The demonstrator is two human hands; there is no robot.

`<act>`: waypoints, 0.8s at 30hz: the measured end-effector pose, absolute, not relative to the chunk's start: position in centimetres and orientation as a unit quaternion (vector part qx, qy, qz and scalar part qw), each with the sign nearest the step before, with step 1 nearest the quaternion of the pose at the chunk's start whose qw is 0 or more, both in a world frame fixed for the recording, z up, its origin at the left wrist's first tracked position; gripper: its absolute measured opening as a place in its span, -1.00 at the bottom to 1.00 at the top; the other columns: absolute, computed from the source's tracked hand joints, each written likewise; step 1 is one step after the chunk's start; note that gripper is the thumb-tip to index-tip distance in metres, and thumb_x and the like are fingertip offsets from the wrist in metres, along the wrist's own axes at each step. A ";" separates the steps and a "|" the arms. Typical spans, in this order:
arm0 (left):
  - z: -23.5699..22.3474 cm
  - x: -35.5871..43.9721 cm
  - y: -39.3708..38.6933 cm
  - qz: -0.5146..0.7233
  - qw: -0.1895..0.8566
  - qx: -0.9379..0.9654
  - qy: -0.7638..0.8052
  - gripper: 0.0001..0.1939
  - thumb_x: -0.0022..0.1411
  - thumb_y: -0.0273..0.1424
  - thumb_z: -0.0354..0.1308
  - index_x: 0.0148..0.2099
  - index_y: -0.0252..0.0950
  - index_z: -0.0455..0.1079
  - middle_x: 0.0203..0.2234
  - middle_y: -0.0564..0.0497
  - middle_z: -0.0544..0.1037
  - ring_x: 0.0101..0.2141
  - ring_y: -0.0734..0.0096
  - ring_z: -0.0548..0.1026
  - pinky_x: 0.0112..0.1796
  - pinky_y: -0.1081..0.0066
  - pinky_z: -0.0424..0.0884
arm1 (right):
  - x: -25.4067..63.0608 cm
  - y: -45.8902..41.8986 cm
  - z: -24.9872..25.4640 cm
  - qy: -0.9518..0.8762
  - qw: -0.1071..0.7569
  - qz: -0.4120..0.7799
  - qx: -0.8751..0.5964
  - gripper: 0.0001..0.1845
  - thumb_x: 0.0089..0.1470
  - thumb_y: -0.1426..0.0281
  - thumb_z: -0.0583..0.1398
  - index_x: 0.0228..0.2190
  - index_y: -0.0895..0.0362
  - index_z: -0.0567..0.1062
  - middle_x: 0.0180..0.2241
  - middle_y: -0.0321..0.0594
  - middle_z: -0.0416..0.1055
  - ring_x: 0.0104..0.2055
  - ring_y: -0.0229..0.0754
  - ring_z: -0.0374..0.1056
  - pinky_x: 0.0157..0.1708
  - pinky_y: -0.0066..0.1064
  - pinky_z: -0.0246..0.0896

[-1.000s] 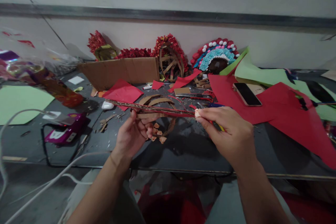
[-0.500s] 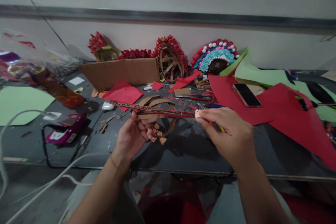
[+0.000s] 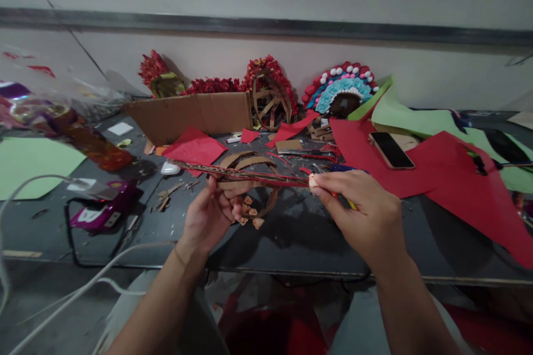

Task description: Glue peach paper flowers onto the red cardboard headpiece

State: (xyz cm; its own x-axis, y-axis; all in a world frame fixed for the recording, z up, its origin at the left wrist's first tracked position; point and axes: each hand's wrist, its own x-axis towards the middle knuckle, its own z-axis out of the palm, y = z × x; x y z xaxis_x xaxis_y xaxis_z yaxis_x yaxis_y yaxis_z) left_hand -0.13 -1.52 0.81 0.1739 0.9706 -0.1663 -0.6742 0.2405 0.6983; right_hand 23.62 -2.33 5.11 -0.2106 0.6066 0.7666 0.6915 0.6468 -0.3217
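Note:
My left hand (image 3: 209, 211) is closed on a long cardboard piece (image 3: 245, 173) with corrugated edges and a red side, held level above the table. My right hand (image 3: 362, 205) pinches a small pale peach folded-paper piece (image 3: 313, 182) against the cardboard's right end. Something yellow and red (image 3: 348, 202) shows under my right fingers; its kind is hidden. Beneath the long piece stands a frame of curved cardboard strips (image 3: 266, 205), partly covered; whether it is joined to the piece I cannot tell. Several crumpled peach paper bits (image 3: 257, 223) are beside my left fingertips.
Red paper sheets (image 3: 441, 177) and a phone (image 3: 392, 150) lie right. A cutter knife (image 3: 306, 153) rests among scraps. Behind stand a cardboard panel (image 3: 195, 116) and a beaded headpiece (image 3: 343, 89). At left are a bottle (image 3: 100, 144), a purple device (image 3: 102, 216) and white cables (image 3: 104, 272).

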 end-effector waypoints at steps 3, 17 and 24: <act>0.8 -0.1 -1.5 0.566 0.727 0.249 0.300 -0.59 0.31 -0.32 -0.13 -0.27 -0.45 0.49 -0.39 -0.18 0.61 -0.65 0.46 0.45 -0.63 0.49 0.43 | 23.6 -2.3 5.1 -0.777 0.470 -0.046 -0.416 -0.88 -0.01 0.53 0.22 -0.37 0.11 0.50 -0.36 -0.26 0.53 -0.29 -0.24 0.43 -0.23 -0.36 0.33; 0.5 0.3 -1.7 0.542 0.758 0.257 0.256 -0.53 0.35 -0.36 -0.25 -0.20 -0.42 0.49 -0.26 -0.22 0.58 -0.60 0.46 0.48 -0.57 0.48 0.46 | 24.5 -2.5 5.7 -0.781 0.439 -0.064 -0.440 -0.85 0.01 0.50 0.21 -0.31 0.09 0.48 -0.31 -0.26 0.52 -0.25 -0.22 0.41 -0.19 -0.33 0.31; 1.2 0.4 -1.7 0.535 0.771 0.223 0.264 -0.41 0.36 -0.37 -0.38 -0.21 -0.50 0.49 -0.25 -0.27 0.57 -0.61 0.45 0.48 -0.59 0.49 0.45 | 25.1 -2.9 6.3 -0.763 0.449 -0.085 -0.457 -0.63 -0.02 0.49 0.23 -0.11 0.07 0.42 -0.12 -0.20 0.45 -0.08 -0.15 0.36 -0.03 -0.28 0.25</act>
State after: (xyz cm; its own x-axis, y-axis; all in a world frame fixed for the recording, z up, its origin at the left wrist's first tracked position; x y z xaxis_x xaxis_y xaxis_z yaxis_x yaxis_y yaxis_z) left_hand 0.36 -1.70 1.22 0.2873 0.9430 -0.1681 -0.7068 0.3272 0.6272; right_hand 25.13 -2.91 6.30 -0.1794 0.6215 0.7626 0.7738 0.5679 -0.2807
